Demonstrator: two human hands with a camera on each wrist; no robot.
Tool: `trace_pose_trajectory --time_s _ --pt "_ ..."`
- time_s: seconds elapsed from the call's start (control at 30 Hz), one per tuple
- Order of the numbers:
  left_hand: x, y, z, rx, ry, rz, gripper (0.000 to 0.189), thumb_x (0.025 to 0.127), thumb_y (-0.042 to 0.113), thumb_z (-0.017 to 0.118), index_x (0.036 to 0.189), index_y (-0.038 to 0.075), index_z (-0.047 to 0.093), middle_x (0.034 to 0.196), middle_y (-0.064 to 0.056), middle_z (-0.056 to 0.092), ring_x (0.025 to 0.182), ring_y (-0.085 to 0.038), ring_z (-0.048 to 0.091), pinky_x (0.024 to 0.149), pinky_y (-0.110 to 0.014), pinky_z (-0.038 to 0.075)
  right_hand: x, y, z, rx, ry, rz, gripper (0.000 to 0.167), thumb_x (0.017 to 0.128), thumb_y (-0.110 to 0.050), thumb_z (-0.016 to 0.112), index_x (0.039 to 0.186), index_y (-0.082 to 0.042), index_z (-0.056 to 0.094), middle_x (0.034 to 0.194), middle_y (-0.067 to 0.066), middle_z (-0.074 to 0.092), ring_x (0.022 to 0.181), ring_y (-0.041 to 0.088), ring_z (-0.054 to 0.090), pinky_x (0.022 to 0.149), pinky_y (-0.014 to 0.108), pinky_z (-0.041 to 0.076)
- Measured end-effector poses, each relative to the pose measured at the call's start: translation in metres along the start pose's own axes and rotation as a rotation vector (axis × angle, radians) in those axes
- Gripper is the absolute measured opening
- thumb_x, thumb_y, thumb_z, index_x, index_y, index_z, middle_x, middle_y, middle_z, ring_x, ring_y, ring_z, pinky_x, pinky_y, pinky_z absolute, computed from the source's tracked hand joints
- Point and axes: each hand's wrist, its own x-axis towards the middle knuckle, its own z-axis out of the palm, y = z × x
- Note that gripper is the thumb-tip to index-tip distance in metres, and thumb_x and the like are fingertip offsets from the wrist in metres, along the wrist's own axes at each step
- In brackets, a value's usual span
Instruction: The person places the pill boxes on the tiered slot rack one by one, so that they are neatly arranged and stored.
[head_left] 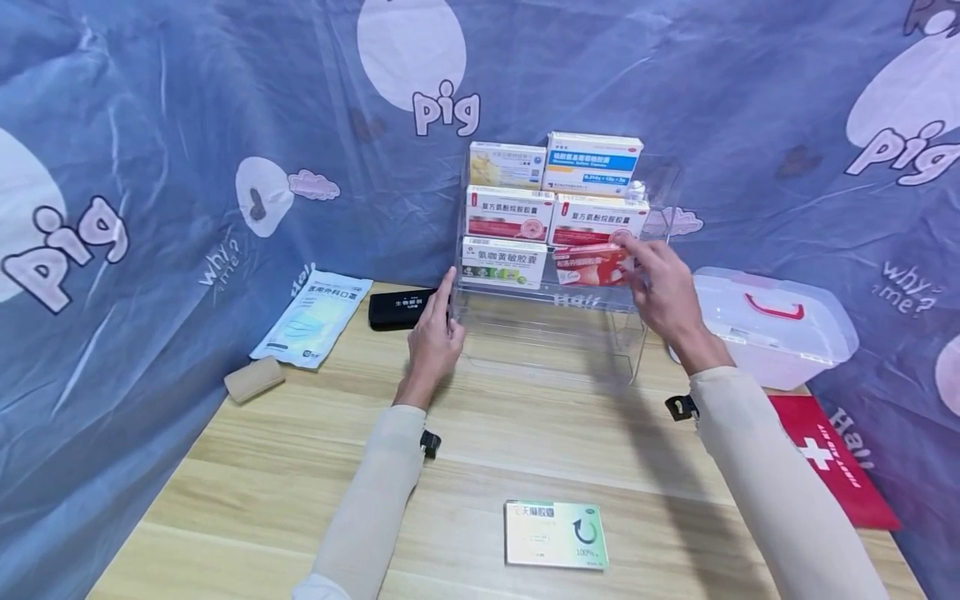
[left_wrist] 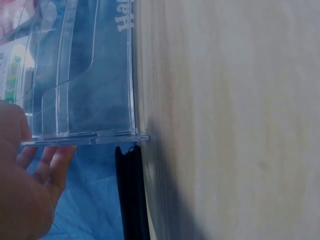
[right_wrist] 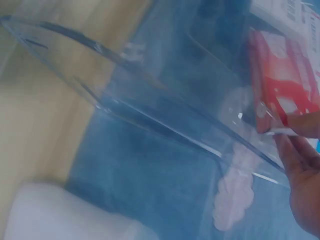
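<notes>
A clear acrylic display rack (head_left: 555,358) stands on the table, holding medicine boxes in three tiers. My right hand (head_left: 663,287) pinches a red medicine box (head_left: 588,265) by its right end, at the right of the lowest tier. Fingers and thumb on that end also show in the right wrist view, near the rack's side panel (right_wrist: 165,95). Against the rack's left side rests my left hand (head_left: 435,337), its fingers extended. Beside the red box sits a white-and-green box (head_left: 504,263). Two white-and-red boxes (head_left: 510,214) fill the middle tier.
A green-and-white box (head_left: 555,535) lies near the front. On the left are a mask packet (head_left: 311,321), a beige roll (head_left: 255,380) and a black case (head_left: 396,311). At right stand a clear lidded container (head_left: 772,329) and a red first aid pouch (head_left: 840,467).
</notes>
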Motion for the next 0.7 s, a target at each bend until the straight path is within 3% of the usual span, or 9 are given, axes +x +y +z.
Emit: trace_pose_trajectory --time_s 0.1,0.37,0.7 --pt "0.000 -0.001 -0.001 0.007 -0.004 0.004 0.096 0.091 -0.002 0.059 0.172 0.038 0.026 0.153 -0.010 0.061 0.089 -0.036 0.064 0.061 -0.046 0.048 -0.002 0.000 0.008 -0.022 -0.033 -0.015 0.057 0.094 0.008 0.068 0.149 -0.009 0.063 0.120 0.029 0.067 0.107 0.050 0.067 0.098 0.066 0.052" --pt "0.000 0.002 -0.003 0.014 -0.004 -0.010 0.096 0.091 -0.002 0.059 0.172 0.039 0.025 0.152 -0.010 0.062 0.089 -0.036 0.063 0.061 -0.046 0.048 -0.005 0.000 0.015 0.010 0.022 -0.048 0.040 0.099 0.008 0.056 0.135 0.000 0.072 0.125 0.031 0.059 0.114 0.048 0.060 0.098 0.064 0.050" --pt "0.000 0.001 -0.001 0.011 -0.010 -0.003 0.097 0.091 -0.002 0.059 0.172 0.038 0.025 0.154 -0.010 0.061 0.090 -0.036 0.063 0.061 -0.045 0.048 -0.002 -0.003 0.015 -0.005 0.044 0.028 0.022 0.098 0.005 0.065 0.120 0.007 0.070 0.113 0.028 0.071 0.100 0.044 0.066 0.093 0.057 0.054"
